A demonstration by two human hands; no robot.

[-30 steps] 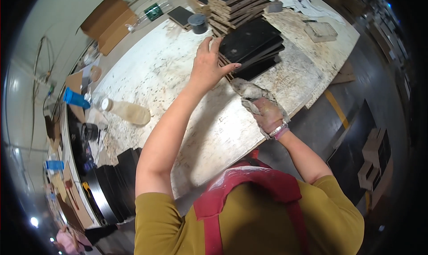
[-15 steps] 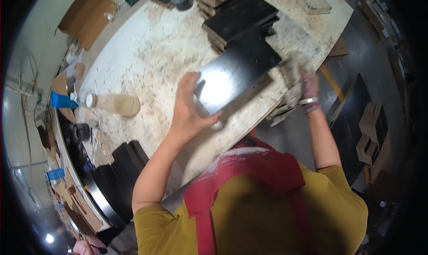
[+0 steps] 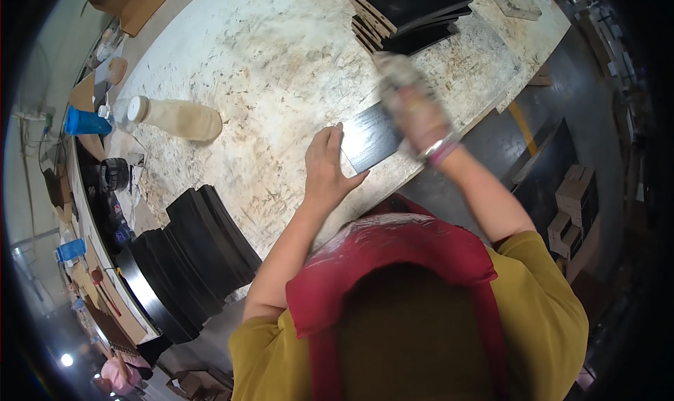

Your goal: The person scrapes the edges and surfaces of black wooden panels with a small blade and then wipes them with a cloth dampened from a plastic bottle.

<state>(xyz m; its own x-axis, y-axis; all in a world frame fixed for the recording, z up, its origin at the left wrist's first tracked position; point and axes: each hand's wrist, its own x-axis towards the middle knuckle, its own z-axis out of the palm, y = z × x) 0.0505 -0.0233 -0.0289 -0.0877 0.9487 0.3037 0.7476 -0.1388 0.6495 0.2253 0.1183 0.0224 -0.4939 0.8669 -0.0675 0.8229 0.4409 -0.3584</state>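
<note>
A glossy black panel [image 3: 365, 140] lies near the front edge of the worktable. My left hand [image 3: 326, 168] grips its left end, fingertips at the far edge and thumb at the near one. Smeared by motion, my right hand [image 3: 423, 120] presses a light, stained rag [image 3: 397, 72] over the panel's right part, which is hidden beneath it. Past the rag stands a stack of black panels [image 3: 414, 4] with rough brown edges.
The stained white worktable [image 3: 267, 85] carries a bottle of cloudy liquid [image 3: 184, 120] and a pale block [image 3: 516, 2]. Black panels [image 3: 189, 254] are fanned at the lower left. A blue cup [image 3: 88, 122] is on the left, brown blocks [image 3: 572, 204] beyond the table's right edge.
My right hand and the rag have moved from beyond the panel's right end onto its top, leftward. The panel now rests lower, nearer the tabletop. The view has shifted.
</note>
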